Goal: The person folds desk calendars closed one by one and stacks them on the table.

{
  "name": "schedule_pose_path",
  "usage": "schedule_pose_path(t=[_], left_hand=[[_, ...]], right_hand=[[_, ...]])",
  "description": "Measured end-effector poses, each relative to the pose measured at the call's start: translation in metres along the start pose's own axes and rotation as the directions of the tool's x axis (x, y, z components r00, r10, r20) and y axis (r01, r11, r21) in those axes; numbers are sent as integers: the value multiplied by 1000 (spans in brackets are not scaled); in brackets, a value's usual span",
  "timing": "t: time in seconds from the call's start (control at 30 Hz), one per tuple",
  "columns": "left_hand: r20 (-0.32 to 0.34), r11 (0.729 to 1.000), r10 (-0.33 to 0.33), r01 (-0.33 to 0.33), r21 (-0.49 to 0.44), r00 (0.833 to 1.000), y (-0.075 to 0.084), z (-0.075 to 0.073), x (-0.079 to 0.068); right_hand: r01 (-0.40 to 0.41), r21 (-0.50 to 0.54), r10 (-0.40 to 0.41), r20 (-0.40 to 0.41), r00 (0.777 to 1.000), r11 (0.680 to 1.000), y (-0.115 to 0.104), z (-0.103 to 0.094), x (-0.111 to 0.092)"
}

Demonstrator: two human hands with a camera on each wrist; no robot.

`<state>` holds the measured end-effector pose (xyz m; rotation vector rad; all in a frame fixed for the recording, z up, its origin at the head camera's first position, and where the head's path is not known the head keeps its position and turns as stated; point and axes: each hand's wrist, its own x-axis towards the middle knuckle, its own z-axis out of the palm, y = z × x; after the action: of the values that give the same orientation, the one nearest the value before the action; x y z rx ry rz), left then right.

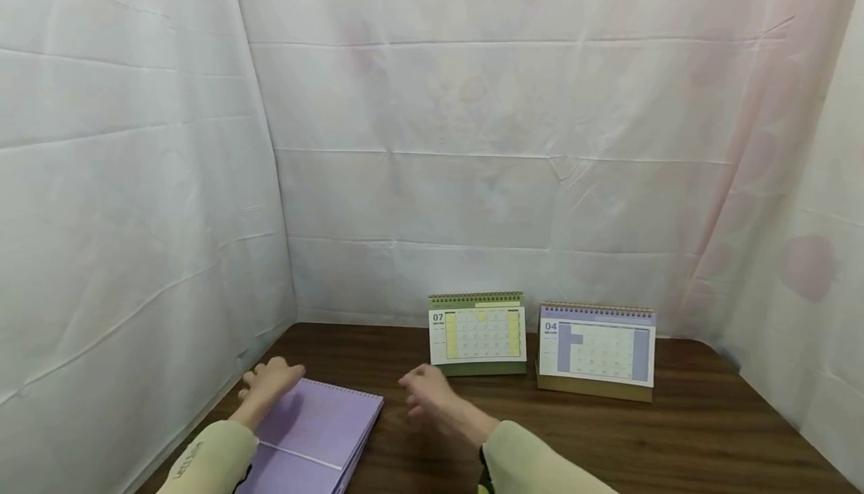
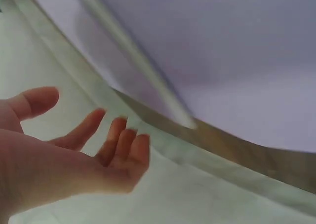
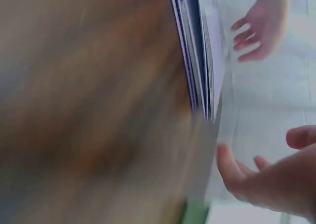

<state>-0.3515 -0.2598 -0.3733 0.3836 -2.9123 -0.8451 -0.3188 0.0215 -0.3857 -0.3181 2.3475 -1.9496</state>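
A purple spiral-bound desk calendar (image 1: 317, 423) lies flat at the front left of the table, with a pale band across its cover. Its stacked pages and boards (image 3: 200, 61) show edge-on in the right wrist view. My left hand (image 1: 270, 379) is over its far left corner, fingers loosely bent and holding nothing; in the left wrist view the fingers (image 2: 140, 150) are apart from the purple cover (image 2: 237, 51). To the right of the calendar, my right hand (image 1: 432, 393) hovers above the table with relaxed fingers and nothing in its grasp.
At the back of the dark wooden table (image 1: 574, 434) stand a green calendar (image 1: 478, 329) showing 07 and a purple one (image 1: 597, 348) showing 04, side by side. White cloth (image 1: 472, 194) hangs behind and along both sides.
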Motion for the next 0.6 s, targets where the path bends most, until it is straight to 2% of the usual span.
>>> schedule_pose_path(t=[0.07, 0.17, 0.3, 0.4, 0.5, 0.6], left_hand=[[-27, 999, 48, -48, 5, 999, 17, 4, 1], [-58, 992, 123, -123, -4, 991, 46, 14, 1], [-64, 972, 210, -215, -94, 976, 91, 35, 2], [-72, 940, 256, -265, -216, 964, 125, 49, 3], [-82, 896, 275, -286, -339, 958, 155, 61, 3], [-53, 850, 277, -270, -453, 959, 180, 69, 5]], right_hand=[[96, -165, -110, -77, 991, 982, -1, -23, 5], [178, -343, -247, -171, 954, 922, -1, -59, 15], [226, -447, -366, -256, 895, 865, -3, -103, 28], [236, -518, -433, -299, 851, 822, -11, -128, 33], [246, -547, -461, -297, 836, 800, -18, -144, 38], [248, -539, -446, -275, 852, 805, -24, -156, 43]])
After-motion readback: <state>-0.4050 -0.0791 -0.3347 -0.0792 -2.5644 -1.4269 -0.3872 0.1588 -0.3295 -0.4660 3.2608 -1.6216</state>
